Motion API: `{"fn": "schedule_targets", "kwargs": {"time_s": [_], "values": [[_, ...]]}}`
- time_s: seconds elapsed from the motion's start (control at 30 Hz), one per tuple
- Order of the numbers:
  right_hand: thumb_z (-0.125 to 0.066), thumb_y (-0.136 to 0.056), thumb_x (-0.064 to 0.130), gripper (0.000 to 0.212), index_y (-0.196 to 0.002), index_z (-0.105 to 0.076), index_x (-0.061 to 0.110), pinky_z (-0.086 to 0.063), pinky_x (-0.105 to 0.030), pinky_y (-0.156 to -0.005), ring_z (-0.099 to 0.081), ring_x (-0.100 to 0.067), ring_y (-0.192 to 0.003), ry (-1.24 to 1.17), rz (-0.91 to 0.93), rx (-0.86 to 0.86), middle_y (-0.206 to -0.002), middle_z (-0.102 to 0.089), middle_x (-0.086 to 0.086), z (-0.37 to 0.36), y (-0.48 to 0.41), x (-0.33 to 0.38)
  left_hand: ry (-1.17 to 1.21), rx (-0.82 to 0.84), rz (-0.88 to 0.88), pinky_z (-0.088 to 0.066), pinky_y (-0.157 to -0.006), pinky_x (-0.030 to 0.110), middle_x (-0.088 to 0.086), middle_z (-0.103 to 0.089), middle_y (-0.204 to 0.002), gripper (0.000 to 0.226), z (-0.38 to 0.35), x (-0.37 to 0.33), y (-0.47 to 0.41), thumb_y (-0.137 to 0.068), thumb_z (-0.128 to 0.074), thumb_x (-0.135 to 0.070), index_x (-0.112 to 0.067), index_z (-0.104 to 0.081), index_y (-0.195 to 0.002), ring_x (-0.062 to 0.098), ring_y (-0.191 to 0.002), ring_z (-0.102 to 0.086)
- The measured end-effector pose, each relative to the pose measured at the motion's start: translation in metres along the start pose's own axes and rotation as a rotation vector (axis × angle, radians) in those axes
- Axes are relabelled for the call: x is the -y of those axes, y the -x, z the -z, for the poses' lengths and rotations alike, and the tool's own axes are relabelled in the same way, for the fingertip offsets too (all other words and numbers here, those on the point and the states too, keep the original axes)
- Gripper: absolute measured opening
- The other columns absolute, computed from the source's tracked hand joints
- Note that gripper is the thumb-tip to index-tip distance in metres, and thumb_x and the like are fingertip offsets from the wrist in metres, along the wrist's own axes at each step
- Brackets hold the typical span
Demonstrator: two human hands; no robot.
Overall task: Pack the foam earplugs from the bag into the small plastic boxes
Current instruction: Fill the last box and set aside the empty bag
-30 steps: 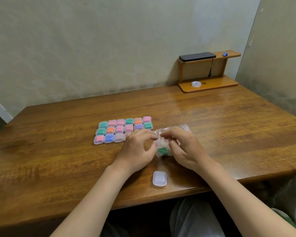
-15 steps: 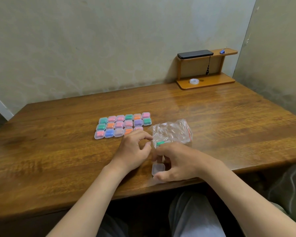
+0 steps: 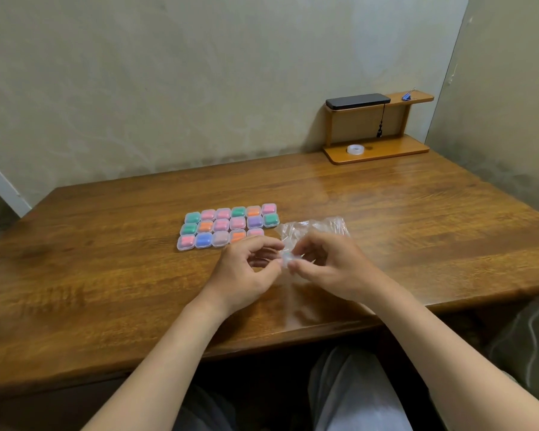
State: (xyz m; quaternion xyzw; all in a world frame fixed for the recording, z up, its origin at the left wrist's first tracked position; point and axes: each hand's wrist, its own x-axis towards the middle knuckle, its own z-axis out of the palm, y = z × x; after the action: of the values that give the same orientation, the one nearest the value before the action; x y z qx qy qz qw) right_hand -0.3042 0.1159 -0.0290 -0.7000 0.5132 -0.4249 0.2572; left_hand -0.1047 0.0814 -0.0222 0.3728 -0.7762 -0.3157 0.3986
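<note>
Both hands meet over the brown wooden tabletop (image 3: 402,219), a little in from the middle of its near edge. The left hand (image 3: 249,270) and the right hand (image 3: 329,265) have their fingers curled, and their thumbs and forefingers pinch one small clear plastic box (image 3: 286,260) between them. A trace of green shows in it, but it is too blurred to make out. Just beyond the hands, towards the far edge, lies the crumpled clear plastic bag (image 3: 316,226), partly hidden by the right hand. Just beside the bag, on the left-edge side, a block of filled small plastic boxes (image 3: 227,226) sits in three rows showing green, pink, orange, purple, red and blue. In the far right corner stands a small wooden shelf (image 3: 377,150).
</note>
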Motion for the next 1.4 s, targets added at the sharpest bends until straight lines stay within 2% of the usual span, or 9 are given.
{"fn": "schedule_targets", "kwargs": {"time_s": [0.23, 0.37, 0.53, 0.6, 0.7, 0.8, 0.93, 1.2, 1.4], "values": [[-0.074, -0.085, -0.001, 0.028, -0.111, -0.073, 0.006, -0.060, -0.034, -0.081, -0.071, -0.025, -0.092, -0.243, -0.022, -0.081, -0.100, -0.075, -0.008, 0.008, 0.004, -0.005, 0.009, 0.006, -0.079, -0.060, -0.078, 0.021, 0.001, -0.072, -0.100, 0.018, -0.013, -0.010, -0.005, -0.083, -0.078, -0.005, -0.009, -0.076, -0.101, 0.011, -0.091, -0.071], [-0.073, -0.078, 0.002, 0.033, -0.110, -0.071, 0.007, -0.058, -0.034, -0.085, -0.071, -0.025, -0.096, -0.313, -0.026, -0.115, -0.104, -0.074, -0.009, 0.009, 0.007, -0.011, -0.042, -0.013, -0.127, -0.060, -0.074, 0.020, 0.003, -0.071, -0.095, 0.017, -0.026, -0.007, -0.010, -0.078, -0.081, -0.003, -0.005, -0.075, -0.094, 0.011, -0.084, -0.071], [-0.060, -0.075, -0.022, 0.049, -0.113, -0.068, 0.007, -0.057, -0.029, -0.087, -0.071, -0.021, -0.097, -0.375, -0.043, -0.087, -0.106, -0.072, -0.011, 0.011, 0.010, -0.014, -0.100, -0.116, -0.157, -0.055, -0.066, 0.018, -0.003, -0.071, -0.080, 0.009, -0.036, -0.012, -0.013, -0.082, -0.072, -0.019, -0.011, -0.074, -0.086, 0.009, -0.073, -0.067], [-0.057, -0.076, -0.026, 0.059, -0.116, -0.067, 0.016, -0.056, -0.026, -0.087, -0.070, -0.013, -0.097, -0.405, -0.046, -0.061, -0.107, -0.073, -0.003, 0.012, 0.012, -0.014, -0.026, -0.152, -0.078, -0.058, -0.066, 0.027, -0.003, -0.071, -0.076, 0.013, -0.036, -0.011, -0.018, -0.087, -0.063, -0.029, -0.020, -0.073, -0.088, 0.013, -0.070, -0.068], [-0.064, -0.079, -0.021, 0.053, -0.119, -0.066, 0.014, -0.055, -0.028, -0.090, -0.070, -0.014, -0.097, -0.436, -0.043, -0.069, -0.111, -0.072, -0.008, 0.017, 0.012, -0.011, 0.141, -0.188, 0.099, -0.062, -0.060, 0.047, 0.008, -0.069, -0.080, 0.018, -0.036, -0.011, -0.028, -0.097, -0.055, -0.016, -0.028, -0.069, -0.099, 0.032, -0.070, -0.070], [-0.065, -0.083, -0.016, 0.037, -0.101, -0.071, 0.015, -0.059, -0.038, -0.089, -0.070, -0.019, -0.090, -0.355, -0.081, -0.239, -0.101, -0.073, -0.011, 0.036, 0.008, -0.012, 0.248, -0.209, 0.217, -0.063, -0.055, 0.038, 0.011, -0.063, -0.087, 0.020, -0.034, -0.017, -0.032, -0.102, -0.049, -0.001, -0.011, -0.066, -0.107, 0.015, -0.064, -0.068], [-0.064, -0.084, -0.008, 0.025, -0.085, -0.060, 0.016, -0.060, -0.044, -0.080, -0.069, -0.020, -0.086, 0.007, -0.213, -0.354, -0.089, -0.067, -0.003, 0.061, -0.002, -0.033, 0.187, -0.173, 0.288, -0.064, -0.064, 0.041, 0.003, -0.062, -0.096, 0.023, -0.031, -0.014, -0.033, -0.100, -0.052, -0.002, -0.014, -0.064, -0.115, 0.005, -0.061, -0.068], [-0.076, -0.082, 0.013, 0.016, -0.070, -0.068, 0.021, -0.051, -0.029, -0.065, -0.063, -0.013, -0.073, 0.307, -0.311, -0.168, -0.073, -0.067, 0.008, 0.056, -0.016, -0.035, 0.094, -0.115, 0.358, -0.064, -0.067, 0.044, 0.012, -0.063, -0.104, 0.024, -0.037, 0.001, -0.036, -0.098, -0.057, -0.009, -0.022, -0.063, -0.118, 0.026, -0.067, -0.073], [-0.056, -0.099, 0.038, 0.045, -0.069, -0.064, 0.007, -0.043, -0.037, -0.058, -0.050, -0.008, -0.056, 0.307, -0.262, 0.053, -0.062, -0.060, -0.002, 0.055, -0.024, -0.027, 0.092, -0.089, 0.373, -0.063, -0.062, 0.036, 0.007, -0.064, -0.097, 0.026, -0.033, 0.004, -0.041, -0.097, -0.055, -0.007, -0.023, -0.063, -0.115, 0.022, -0.070, -0.071]]}}
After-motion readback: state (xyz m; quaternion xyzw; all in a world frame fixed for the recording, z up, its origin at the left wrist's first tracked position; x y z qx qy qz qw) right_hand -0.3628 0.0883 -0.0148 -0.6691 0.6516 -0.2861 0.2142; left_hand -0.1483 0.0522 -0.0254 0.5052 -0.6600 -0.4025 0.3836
